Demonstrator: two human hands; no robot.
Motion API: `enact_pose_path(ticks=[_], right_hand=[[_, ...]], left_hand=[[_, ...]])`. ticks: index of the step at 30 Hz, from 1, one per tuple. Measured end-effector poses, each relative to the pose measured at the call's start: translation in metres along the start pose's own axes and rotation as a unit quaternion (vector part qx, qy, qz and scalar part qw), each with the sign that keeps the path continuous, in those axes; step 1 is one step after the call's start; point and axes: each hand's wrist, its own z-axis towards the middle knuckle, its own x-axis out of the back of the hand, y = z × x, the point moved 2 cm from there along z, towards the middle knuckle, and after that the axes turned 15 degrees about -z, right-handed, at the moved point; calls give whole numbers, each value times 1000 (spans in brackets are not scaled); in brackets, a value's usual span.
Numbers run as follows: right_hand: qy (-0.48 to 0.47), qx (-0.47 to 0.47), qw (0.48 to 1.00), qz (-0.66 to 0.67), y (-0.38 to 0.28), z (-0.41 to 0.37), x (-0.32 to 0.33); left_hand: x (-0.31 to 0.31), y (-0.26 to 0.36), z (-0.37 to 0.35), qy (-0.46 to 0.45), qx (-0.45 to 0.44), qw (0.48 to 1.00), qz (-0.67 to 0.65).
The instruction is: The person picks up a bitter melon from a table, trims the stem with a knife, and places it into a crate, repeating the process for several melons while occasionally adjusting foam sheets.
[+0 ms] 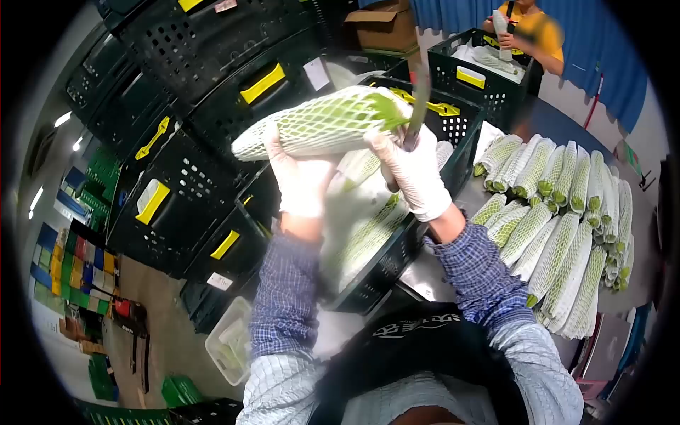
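My left hand (pixel 297 177), in a white glove, holds up a green vegetable wrapped in white foam netting (pixel 319 124), lying crosswise above a black crate. My right hand (pixel 414 173), also gloved, grips a knife (pixel 419 99) whose blade points up beside the vegetable's green right end. Below both hands, the black crate (pixel 453 159) holds more netted vegetables (pixel 368 234).
Several netted vegetables (pixel 559 227) lie in rows on a metal table (pixel 432 273) at the right. Stacked black crates (pixel 184 142) with yellow handles fill the left. Another person in yellow (pixel 535 32) stands at a far crate (pixel 489 81). A clear bin (pixel 230 343) sits on the floor.
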Motion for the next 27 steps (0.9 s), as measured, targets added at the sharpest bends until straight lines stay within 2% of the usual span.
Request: enact_pose_path(ticks=[2,3,5,6,7,10,11,13,14,17,18,19,21,22,23,25,26,27], right_hand=[[-36,72,992,-96,14,-8,11],[-16,95,982,-163,15,-10,19],[37,113,953,-279,29,-10,33],[84,185,902,-382,29,-6,32],[100,246,860,-435,26,-2,33],[75,305,775,-548,16,8,28],[80,350,753,-551,15,13,25],[83,365,727,-575,16,18,23],[75,368,730,-571,13,20,22],[79,358,704,-609,12,25,27],[82,346,739,-572,20,31,36],[110,321,723,-602,28,38,44],[117,256,710,-645,42,43,55],[112,273,714,-635,45,41,57],[113,247,705,-655,48,39,59],[126,173,735,-643,48,44,67],[146,117,730,-658,63,54,93],[167,52,729,-662,66,60,112]], left_hand=[[8,13,-1,65,-26,997,-11],[19,23,1,17,56,995,-80],[31,22,-3,114,-71,991,-15],[31,18,-6,161,-103,981,17],[36,18,-7,172,-103,980,11],[46,17,-8,186,-73,980,-3],[52,19,-6,180,-66,982,0],[57,22,-5,165,-41,985,8],[59,23,-4,160,-34,986,5],[60,20,-5,153,-19,988,-1],[60,20,-4,156,-15,988,2],[57,18,-6,159,-13,987,4],[49,10,-6,211,-45,976,17],[49,8,-6,238,-52,970,23],[51,9,-6,266,-58,962,28],[59,22,-6,202,1,979,20],[68,28,-7,168,31,985,16],[73,33,-9,104,31,985,137]])
